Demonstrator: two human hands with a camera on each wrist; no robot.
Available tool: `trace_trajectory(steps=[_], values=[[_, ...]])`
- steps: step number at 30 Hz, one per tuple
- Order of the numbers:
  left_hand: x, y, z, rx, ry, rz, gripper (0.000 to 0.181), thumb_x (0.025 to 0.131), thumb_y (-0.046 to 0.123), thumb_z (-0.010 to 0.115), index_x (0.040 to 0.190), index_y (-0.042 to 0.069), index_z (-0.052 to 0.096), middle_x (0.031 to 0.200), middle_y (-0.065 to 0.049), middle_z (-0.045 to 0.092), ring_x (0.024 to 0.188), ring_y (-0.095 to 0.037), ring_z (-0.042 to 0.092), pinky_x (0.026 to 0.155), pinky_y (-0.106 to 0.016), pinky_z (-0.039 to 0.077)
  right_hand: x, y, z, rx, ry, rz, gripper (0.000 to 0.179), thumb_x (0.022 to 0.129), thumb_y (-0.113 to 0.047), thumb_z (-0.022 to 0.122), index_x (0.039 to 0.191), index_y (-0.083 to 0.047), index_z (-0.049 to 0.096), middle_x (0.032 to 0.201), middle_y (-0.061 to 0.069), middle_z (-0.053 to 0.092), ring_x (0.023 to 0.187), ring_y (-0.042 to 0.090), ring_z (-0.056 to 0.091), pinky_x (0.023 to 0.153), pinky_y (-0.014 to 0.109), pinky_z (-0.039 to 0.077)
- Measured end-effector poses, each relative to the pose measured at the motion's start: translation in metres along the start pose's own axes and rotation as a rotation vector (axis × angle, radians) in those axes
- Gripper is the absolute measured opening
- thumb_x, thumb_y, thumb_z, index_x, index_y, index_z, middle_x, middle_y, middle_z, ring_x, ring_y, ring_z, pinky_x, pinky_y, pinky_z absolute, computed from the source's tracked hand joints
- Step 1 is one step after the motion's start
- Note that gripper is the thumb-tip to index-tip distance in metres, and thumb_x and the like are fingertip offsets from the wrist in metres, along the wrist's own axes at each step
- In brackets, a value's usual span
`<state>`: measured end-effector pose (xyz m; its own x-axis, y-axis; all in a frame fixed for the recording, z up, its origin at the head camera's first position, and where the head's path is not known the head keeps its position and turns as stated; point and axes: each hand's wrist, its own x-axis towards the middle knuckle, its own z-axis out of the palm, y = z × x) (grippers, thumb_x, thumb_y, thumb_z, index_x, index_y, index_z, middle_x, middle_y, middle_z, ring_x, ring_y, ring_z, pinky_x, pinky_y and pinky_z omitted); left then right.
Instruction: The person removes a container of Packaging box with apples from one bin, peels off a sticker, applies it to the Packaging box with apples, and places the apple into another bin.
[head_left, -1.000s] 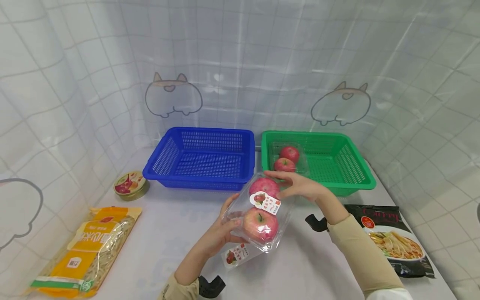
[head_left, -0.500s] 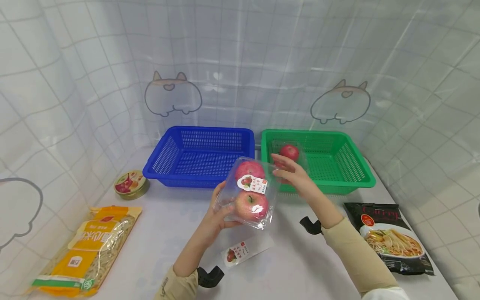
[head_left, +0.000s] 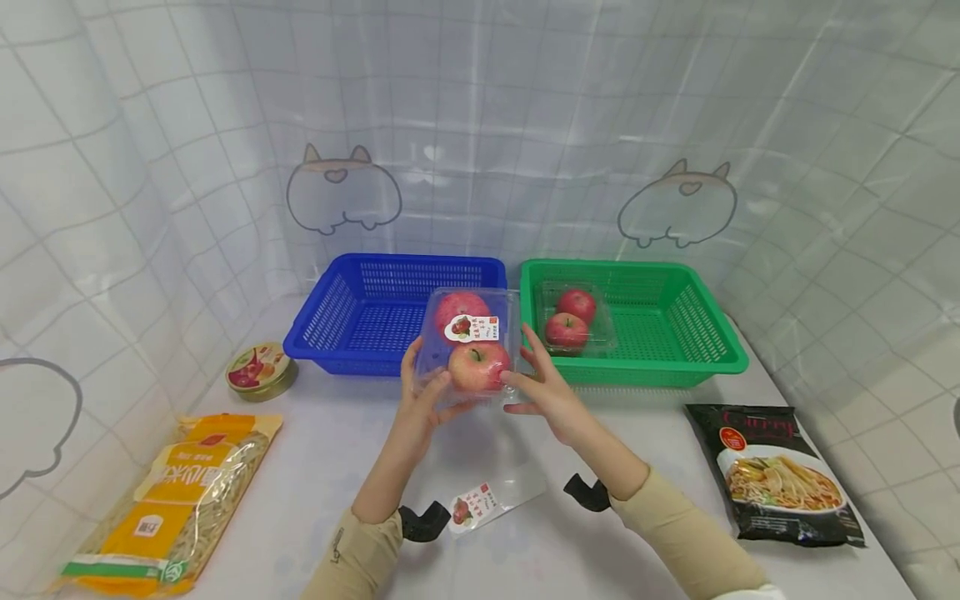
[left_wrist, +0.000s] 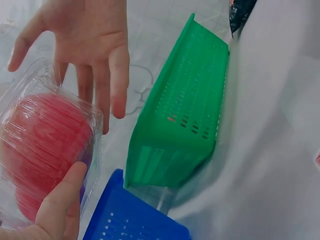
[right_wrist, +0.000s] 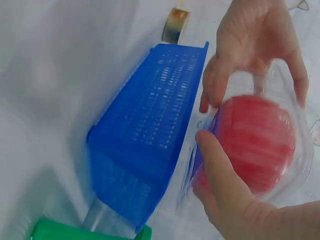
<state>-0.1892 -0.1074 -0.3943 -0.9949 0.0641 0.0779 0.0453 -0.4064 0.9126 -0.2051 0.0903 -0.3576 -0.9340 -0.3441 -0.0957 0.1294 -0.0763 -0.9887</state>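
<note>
A clear plastic box of apples, with a white printed label across its lid, is held up over the front of the blue basket. My left hand grips its left side, thumb on the lid. On the right, my right hand holds the lower corner with its thumb over the lid edge, fingers spread along the side. Both wrist views show the red apples through the plastic between the two hands. Beneath, a loose printed label strip lies on the white table.
A blue basket and a green basket stand at the back. Another box of apples sits in the green one. At left are a round tin and a noodle bag; a black noodle packet lies right.
The box of apples has moved left and away from me, turning nearly straight. My right hand left its upper right edge, then took hold lower down. The label strip beneath now shows fully.
</note>
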Motion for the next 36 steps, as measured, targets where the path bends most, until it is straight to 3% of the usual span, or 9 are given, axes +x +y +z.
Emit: trace_trajectory(steps=[9,16,24,29,33,36], values=[[0.008,-0.001,-0.001,0.008,0.024,0.017,0.072,0.089,0.008,0.050,0.144,0.029,0.009,0.119,-0.012,0.035,0.103,-0.027,0.052,0.078,-0.050,0.051,0.010,0.006,0.008,-0.026,0.019,-0.029,0.076,0.089,-0.012,0.058,0.148,-0.029,0.014,0.152,0.015,0.007,0.131,0.041,0.031,0.080,0.050,0.049],[0.012,-0.002,0.000,0.025,0.028,0.017,0.072,0.089,0.011,0.051,0.144,0.031,0.009,0.117,-0.012,0.032,0.105,-0.025,0.050,0.080,-0.051,0.049,0.016,0.005,0.013,0.051,0.061,-0.029,0.073,0.090,-0.013,0.057,0.148,-0.026,0.015,0.152,0.016,0.003,0.134,0.041,0.024,0.079,0.050,0.050],[0.030,0.002,-0.004,0.075,0.028,0.026,0.069,0.092,0.013,0.050,0.144,0.033,0.010,0.116,-0.011,0.034,0.096,-0.021,0.056,0.081,-0.050,0.049,0.031,-0.001,0.016,0.139,0.123,-0.036,0.072,0.087,-0.008,0.057,0.147,-0.024,0.022,0.151,0.012,0.013,0.129,0.037,0.034,0.079,0.054,0.049],[0.043,0.009,-0.010,0.194,0.034,0.057,0.072,0.092,0.014,0.054,0.145,0.030,0.010,0.133,-0.015,0.024,0.112,-0.026,0.045,0.090,-0.047,0.046,0.045,-0.004,0.018,0.184,0.122,-0.064,0.072,0.085,-0.007,0.057,0.147,-0.024,0.023,0.151,0.011,0.016,0.128,0.036,0.036,0.082,0.057,0.046],[0.050,0.013,-0.019,0.445,0.099,0.115,0.072,0.088,0.023,0.060,0.146,0.028,0.018,0.145,-0.012,0.014,0.130,-0.029,0.025,0.097,-0.053,0.038,0.053,-0.005,0.021,0.204,0.131,-0.052,0.072,0.085,-0.007,0.057,0.147,-0.024,0.024,0.151,0.011,0.017,0.130,0.035,0.032,0.084,0.058,0.044],[0.053,0.017,-0.023,0.594,0.148,0.135,0.073,0.085,0.028,0.065,0.145,0.028,0.022,0.146,-0.011,0.016,0.133,-0.028,0.020,0.099,-0.054,0.033,0.059,-0.005,0.024,0.224,0.147,-0.035,0.071,0.085,-0.005,0.056,0.146,-0.025,0.025,0.151,0.011,0.017,0.133,0.033,0.027,0.084,0.059,0.044]])
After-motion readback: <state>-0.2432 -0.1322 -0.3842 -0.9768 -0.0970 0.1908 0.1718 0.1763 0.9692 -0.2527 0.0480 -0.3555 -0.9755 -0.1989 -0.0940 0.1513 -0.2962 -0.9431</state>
